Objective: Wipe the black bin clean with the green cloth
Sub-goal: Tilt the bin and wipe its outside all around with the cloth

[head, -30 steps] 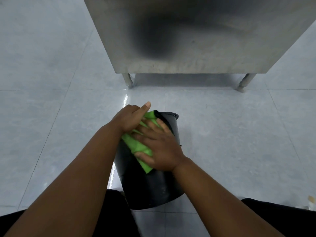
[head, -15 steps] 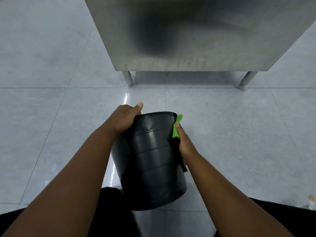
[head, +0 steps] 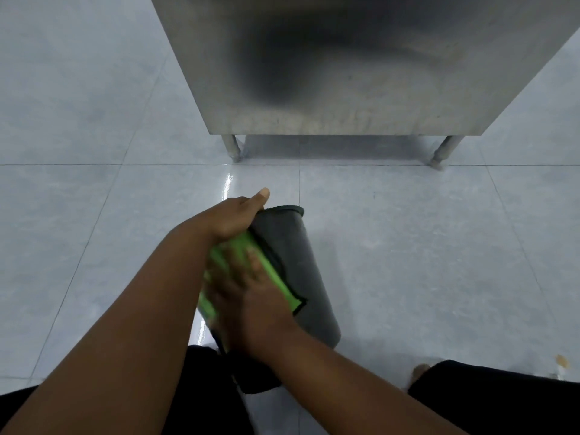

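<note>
The black bin (head: 301, 271) lies tilted on the tiled floor between my knees, its rim pointing away from me. My left hand (head: 232, 218) grips the bin near the rim on its left side, thumb raised. My right hand (head: 251, 296), blurred by motion, presses the green cloth (head: 273, 274) flat against the upper left side of the bin. The cloth spreads from under my left wrist down to a dark-edged corner at the bin's middle. The bin's base is hidden behind my right forearm.
A stainless steel cabinet (head: 361, 73) on short legs (head: 233, 150) stands just beyond the bin. Pale grey floor tiles (head: 439, 246) spread to both sides. My dark trouser legs (head: 489, 400) frame the bottom of the view.
My right hand has swept with the cloth from the bin's right side near the rim over to its upper left side, lower down. My left hand keeps its grip at the rim.
</note>
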A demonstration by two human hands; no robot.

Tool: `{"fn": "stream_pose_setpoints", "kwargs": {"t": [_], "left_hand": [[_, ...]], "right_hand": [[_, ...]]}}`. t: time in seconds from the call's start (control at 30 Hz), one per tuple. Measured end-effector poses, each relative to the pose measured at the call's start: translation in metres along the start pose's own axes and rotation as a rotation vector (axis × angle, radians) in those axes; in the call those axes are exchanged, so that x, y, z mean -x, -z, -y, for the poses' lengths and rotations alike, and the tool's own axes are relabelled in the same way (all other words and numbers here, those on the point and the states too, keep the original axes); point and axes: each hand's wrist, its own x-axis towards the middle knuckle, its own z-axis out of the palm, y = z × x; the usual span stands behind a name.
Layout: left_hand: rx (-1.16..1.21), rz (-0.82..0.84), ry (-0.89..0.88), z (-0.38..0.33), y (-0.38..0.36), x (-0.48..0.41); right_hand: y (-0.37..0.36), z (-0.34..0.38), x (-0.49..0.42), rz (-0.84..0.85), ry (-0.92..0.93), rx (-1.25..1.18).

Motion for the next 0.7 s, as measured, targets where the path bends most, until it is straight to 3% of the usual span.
{"fn": "stream_pose_setpoints", "kwargs": {"t": [0.1, 0.2, 0.33, 0.4, 0.53, 0.63, 0.7], "left_hand": [[0.086, 0.082, 0.083, -0.002, -0.003, -0.001], [0.092, 0.028, 0.032, 0.006, -0.004, -0.003], [0.063, -0.016, -0.011, 0.013, -0.003, -0.005], [0.010, -0.073, -0.009, 0.014, -0.003, -0.007], [0.040, -0.108, -0.037, 0.015, -0.004, -0.005], [0.084, -0.107, -0.046, 0.019, -0.005, -0.002], [0.100, -0.108, -0.053, 0.021, -0.006, 0.001]], "right_hand": [[-0.010, 0.012, 0.004, 0.057, 0.255, 0.126], [0.001, -0.019, 0.007, -0.093, 0.241, -0.087], [0.002, -0.078, 0.026, -0.128, -0.125, -0.238], [-0.004, -0.097, 0.034, -0.129, -0.355, -0.483], [-0.002, -0.100, 0.025, -0.106, -0.682, -0.763], [0.008, -0.103, 0.020, -0.025, -1.075, -0.982], [0.013, -0.101, 0.017, 0.033, -1.148, -1.001]]}}
